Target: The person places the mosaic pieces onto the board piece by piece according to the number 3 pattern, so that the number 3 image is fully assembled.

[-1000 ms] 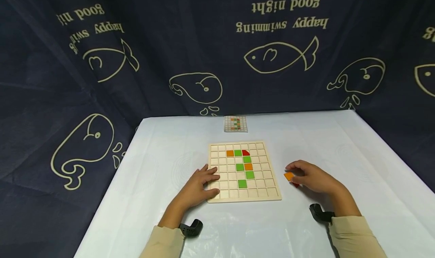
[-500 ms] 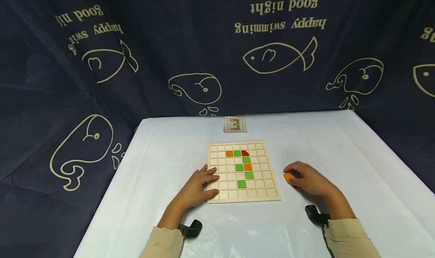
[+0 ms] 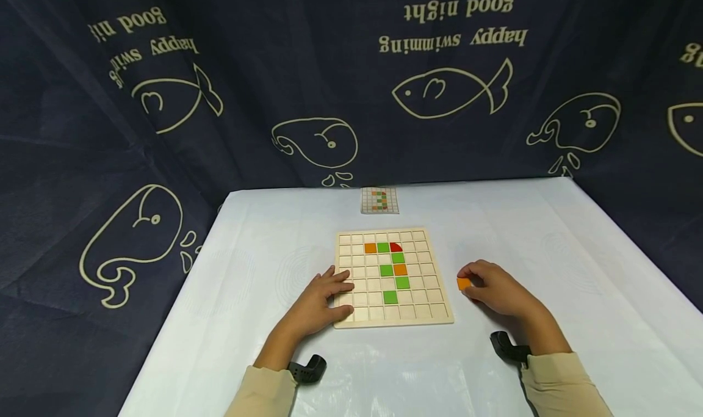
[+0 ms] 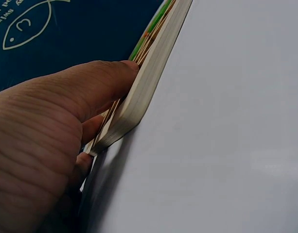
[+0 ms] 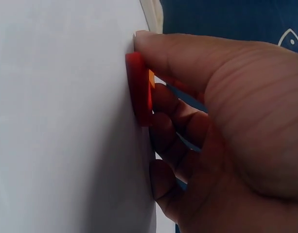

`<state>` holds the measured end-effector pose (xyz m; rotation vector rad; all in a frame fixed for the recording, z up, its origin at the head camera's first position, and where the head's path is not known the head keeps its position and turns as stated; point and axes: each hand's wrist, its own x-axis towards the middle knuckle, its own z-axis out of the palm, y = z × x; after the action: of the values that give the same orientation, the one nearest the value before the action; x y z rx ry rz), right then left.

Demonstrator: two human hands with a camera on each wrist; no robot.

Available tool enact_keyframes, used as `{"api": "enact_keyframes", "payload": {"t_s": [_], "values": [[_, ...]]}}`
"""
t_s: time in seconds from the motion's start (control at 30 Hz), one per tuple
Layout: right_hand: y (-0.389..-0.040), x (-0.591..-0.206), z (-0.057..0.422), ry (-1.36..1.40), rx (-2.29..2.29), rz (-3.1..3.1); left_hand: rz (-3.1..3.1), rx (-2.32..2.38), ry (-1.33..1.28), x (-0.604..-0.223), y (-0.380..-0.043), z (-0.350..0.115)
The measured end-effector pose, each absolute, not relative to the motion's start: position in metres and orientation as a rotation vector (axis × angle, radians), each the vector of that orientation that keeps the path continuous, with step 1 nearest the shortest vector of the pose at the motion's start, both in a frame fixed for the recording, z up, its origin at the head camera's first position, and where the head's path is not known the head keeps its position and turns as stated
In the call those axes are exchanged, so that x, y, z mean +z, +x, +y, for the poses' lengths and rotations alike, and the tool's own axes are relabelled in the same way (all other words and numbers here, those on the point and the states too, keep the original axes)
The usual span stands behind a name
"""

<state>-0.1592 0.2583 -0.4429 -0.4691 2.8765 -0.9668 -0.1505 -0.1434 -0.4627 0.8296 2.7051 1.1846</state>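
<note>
A pale wooden grid board (image 3: 362, 316) lies on the table, with several green tiles (image 3: 390, 297), two orange tiles (image 3: 400, 270) and a red quarter-round tile (image 3: 396, 247) in its squares. My left hand (image 3: 315, 304) rests on the board's left edge, fingers spread; in the left wrist view its thumb (image 4: 110, 82) lies along the board's rim. To the right of the board, my right hand (image 3: 497, 289) pinches a loose orange square tile (image 3: 464, 284) between thumb and index finger. A red piece (image 5: 139, 90) shows by that thumb in the right wrist view, hidden under the hand in the head view.
A small card (image 3: 379, 201) with a printed grid of coloured squares lies behind the board, at the far edge of the white table (image 3: 263, 221). A dark blue curtain (image 3: 247, 69) with fish and whale drawings hangs behind the table and along its sides.
My right hand has moved slightly left toward the board and turned, with the orange tile between its fingers. The red piece beside it has gone from sight in the head view. My left hand stays still.
</note>
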Motion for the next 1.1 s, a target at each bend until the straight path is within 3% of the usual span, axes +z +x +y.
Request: {"api": "enact_keyframes", "payload": {"t_s": [0.8, 1.1], "values": [[-0.162, -0.436, 0.249, -0.42, -1.147, 2.754, 2.712, 1.19, 0.826, -0.465, -0.151, -0.144], [-0.167, -0.432, 0.227, -0.542, -1.097, 2.831, 2.712, 1.186, 0.824, -0.464, -0.151, -0.144]]}}
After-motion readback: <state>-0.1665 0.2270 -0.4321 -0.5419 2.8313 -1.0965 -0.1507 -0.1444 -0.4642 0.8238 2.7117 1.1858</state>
